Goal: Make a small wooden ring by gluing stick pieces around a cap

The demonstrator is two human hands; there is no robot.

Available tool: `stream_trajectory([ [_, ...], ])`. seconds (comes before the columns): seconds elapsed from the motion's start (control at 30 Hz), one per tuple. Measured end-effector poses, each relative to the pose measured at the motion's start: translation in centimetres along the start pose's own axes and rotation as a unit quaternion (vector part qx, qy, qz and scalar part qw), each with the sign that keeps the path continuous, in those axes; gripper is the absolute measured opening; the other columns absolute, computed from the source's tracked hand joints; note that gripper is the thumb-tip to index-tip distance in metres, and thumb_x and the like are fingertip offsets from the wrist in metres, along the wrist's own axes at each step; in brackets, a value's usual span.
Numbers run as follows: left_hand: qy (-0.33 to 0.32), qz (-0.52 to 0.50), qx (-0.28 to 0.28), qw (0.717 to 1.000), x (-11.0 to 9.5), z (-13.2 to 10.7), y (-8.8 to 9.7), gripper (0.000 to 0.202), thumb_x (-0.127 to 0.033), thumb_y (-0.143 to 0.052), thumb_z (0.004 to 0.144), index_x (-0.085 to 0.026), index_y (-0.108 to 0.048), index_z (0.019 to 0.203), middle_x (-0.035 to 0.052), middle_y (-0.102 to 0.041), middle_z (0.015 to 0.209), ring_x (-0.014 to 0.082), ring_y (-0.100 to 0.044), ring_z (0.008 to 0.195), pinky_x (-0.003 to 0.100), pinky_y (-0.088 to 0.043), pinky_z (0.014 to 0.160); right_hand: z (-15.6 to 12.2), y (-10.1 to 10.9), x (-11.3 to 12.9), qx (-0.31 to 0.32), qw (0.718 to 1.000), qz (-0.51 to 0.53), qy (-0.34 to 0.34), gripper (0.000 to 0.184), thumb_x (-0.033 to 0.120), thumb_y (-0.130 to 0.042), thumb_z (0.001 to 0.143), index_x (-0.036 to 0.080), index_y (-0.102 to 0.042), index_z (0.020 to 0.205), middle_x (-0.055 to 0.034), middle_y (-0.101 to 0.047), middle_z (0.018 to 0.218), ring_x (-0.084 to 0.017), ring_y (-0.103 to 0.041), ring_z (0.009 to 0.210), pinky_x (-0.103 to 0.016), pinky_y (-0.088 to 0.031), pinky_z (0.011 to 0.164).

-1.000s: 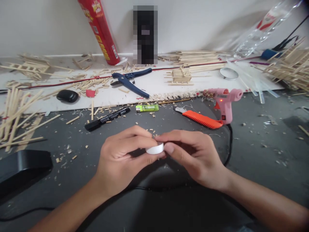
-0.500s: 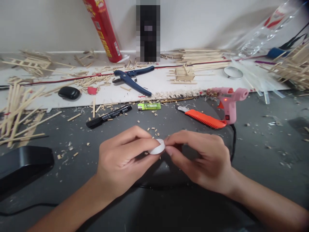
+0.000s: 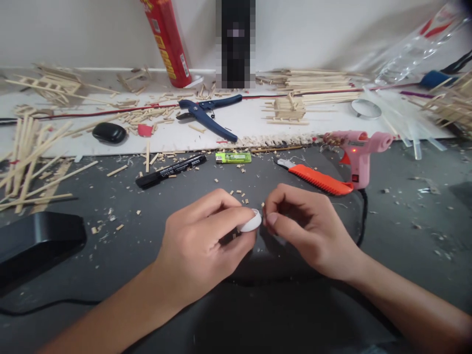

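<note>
My left hand [image 3: 212,231] is closed, with the fingers and thumb pinched around a small white bottle cap [image 3: 251,222] whose rounded side faces right. Part of the cap is hidden behind the fingers. Just right of it, my right hand [image 3: 304,226] has its thumb and forefinger pressed together. Whatever may be between those fingertips is too small to make out. A narrow gap separates the right fingertips from the cap. Beyond the hands lie a green lighter [image 3: 233,158], a black marker [image 3: 170,171] and an orange utility knife [image 3: 319,179] with its blade end pointing left.
A pink glue gun [image 3: 359,155] with a lit lamp stands right. On the white board are blue cutters [image 3: 208,117], a black mouse [image 3: 109,132], a small wooden model [image 3: 289,107] and a tape ring [image 3: 366,108]. Wood sticks [image 3: 31,162] pile up left; scraps litter the dark table.
Both hands have shifted slightly right in view, and so has the whole scene. The right fingertips have come away from the cap, which the left hand still holds.
</note>
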State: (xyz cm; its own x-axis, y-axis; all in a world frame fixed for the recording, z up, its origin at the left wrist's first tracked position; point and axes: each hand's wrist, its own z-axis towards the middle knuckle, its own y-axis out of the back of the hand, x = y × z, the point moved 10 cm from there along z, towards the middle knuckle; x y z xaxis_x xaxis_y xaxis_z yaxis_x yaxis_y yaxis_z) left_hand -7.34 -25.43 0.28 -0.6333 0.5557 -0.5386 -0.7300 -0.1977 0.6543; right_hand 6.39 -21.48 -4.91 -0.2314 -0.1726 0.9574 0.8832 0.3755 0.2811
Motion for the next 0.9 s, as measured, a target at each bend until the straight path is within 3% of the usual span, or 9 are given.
stream_trajectory([
  [0.07,-0.003,-0.001,0.000,1.000,-0.1,0.0,0.1,0.014,-0.007,-0.073,0.088,-0.020,-0.076,0.085,-0.0040,-0.072,0.080,0.0049,-0.062,0.062,0.014,-0.048,0.061,0.1,-0.9,-0.6,0.042,0.996,0.079,-0.025,0.014,0.029,-0.068,0.098,0.019,-0.067,0.088,0.0011,-0.065,0.075,-0.012,-0.058,0.067,-0.023,-0.047,0.061],
  [0.17,-0.020,-0.035,0.017,0.999,-0.4,0.0,0.1,0.012,-0.006,-0.075,0.090,-0.017,-0.077,0.087,-0.0020,-0.074,0.086,0.0049,-0.066,0.068,0.012,-0.051,0.067,0.0,-2.7,-1.6,0.106,0.965,0.231,-0.072,0.022,0.039,-0.077,0.097,0.019,-0.069,0.101,0.0013,-0.067,0.079,-0.011,-0.062,0.068,-0.022,-0.051,0.061],
  [0.3,-0.008,-0.140,0.031,0.990,-0.6,0.1,0.4,0.013,-0.005,-0.078,0.091,-0.018,-0.080,0.091,-0.0015,-0.076,0.090,0.0051,-0.069,0.070,0.012,-0.054,0.068,-0.5,-4.5,-1.9,0.150,0.893,0.411,-0.105,0.025,0.037,-0.084,0.091,0.019,-0.070,0.100,0.0036,-0.068,0.075,-0.007,-0.062,0.057,-0.017,-0.052,0.055],
  [0.4,0.028,-0.217,0.028,0.975,-0.1,0.1,0.4,0.019,-0.002,-0.080,0.088,-0.020,-0.082,0.093,-0.0032,-0.074,0.088,0.0050,-0.068,0.066,0.013,-0.056,0.064,-0.8,-4.7,-1.1,0.163,0.864,0.471,-0.078,0.011,0.030,-0.080,0.096,0.020,-0.074,0.097,0.0030,-0.072,0.076,-0.005,-0.063,0.055,-0.014,-0.050,0.052],
  [0.5,0.051,-0.258,0.013,0.965,0.4,0.1,0.5,0.023,-0.002,-0.084,0.084,-0.023,-0.082,0.094,-0.0039,-0.074,0.087,0.0073,-0.070,0.069,0.016,-0.057,0.062,-0.9,-4.4,-0.5,0.165,0.866,0.469,-0.060,0.004,0.025,-0.076,0.099,0.021,-0.077,0.100,0.0022,-0.073,0.077,-0.006,-0.066,0.057,-0.015,-0.051,0.052],
  [0.63,0.055,-0.283,0.025,0.957,0.7,0.1,0.2,0.027,0.000,-0.088,0.080,-0.023,-0.083,0.093,-0.0047,-0.074,0.085,0.0074,-0.071,0.069,0.016,-0.057,0.063,-0.8,-4.1,-0.3,0.177,0.871,0.457,-0.047,0.009,0.026,-0.080,0.095,0.021,-0.074,0.099,0.0020,-0.073,0.079,-0.006,-0.063,0.053,-0.016,-0.048,0.048],
  [0.77,0.062,-0.295,0.049,0.952,0.7,0.1,-0.5,0.019,-0.006,-0.089,0.082,-0.023,-0.083,0.091,-0.0042,-0.072,0.081,0.0061,-0.066,0.064,0.015,-0.052,0.057,-0.9,-4.1,-0.8,0.179,0.895,0.405,-0.051,0.020,0.030,-0.084,0.090,0.020,-0.068,0.091,0.0043,-0.064,0.070,-0.006,-0.054,0.050,-0.018,-0.039,0.048],
  [0.9,0.053,-0.264,0.069,0.961,0.5,0.0,-1.0,0.015,-0.006,-0.085,0.086,-0.021,-0.081,0.087,-0.0042,-0.067,0.078,0.0050,-0.061,0.063,0.015,-0.047,0.058,-0.9,-4.1,-1.6,0.150,0.901,0.398,-0.086,0.030,0.029,-0.089,0.084,0.020,-0.061,0.078,0.0067,-0.053,0.066,-0.007,-0.042,0.056,-0.022,-0.030,0.052],
])
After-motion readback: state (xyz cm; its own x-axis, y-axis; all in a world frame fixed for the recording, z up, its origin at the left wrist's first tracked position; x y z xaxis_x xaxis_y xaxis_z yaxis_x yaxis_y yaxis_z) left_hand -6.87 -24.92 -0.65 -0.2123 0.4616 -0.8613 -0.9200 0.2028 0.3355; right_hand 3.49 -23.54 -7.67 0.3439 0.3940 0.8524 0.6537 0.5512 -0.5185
